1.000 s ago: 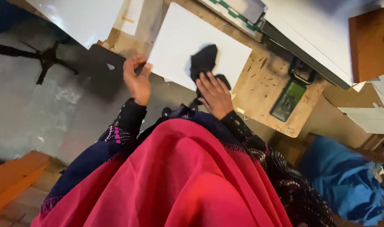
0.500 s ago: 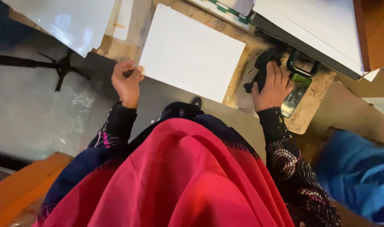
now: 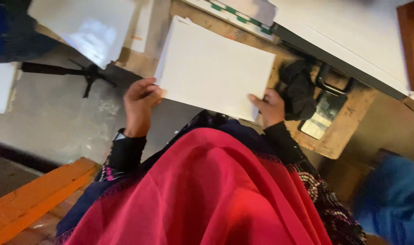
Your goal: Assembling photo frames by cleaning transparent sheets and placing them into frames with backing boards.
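While gripped only at its near edge — left hand (image 3: 140,105) pinching one corner, right hand (image 3: 271,106) closed on the other — white sheet (image 3: 214,68) overhanging the wooden counter (image 3: 347,131); liable to sag, crease, or snag the black cloth (image 3: 299,86) just beside.

We cannot see our fingers under the white sheet (image 3: 214,68), so each grip on its near edge stays partly hidden. Right of the sheet, the black cloth (image 3: 299,86) is too blurred to read its shape. Beyond it, the desk (image 3: 347,131) is cut off by the frame's top edge.
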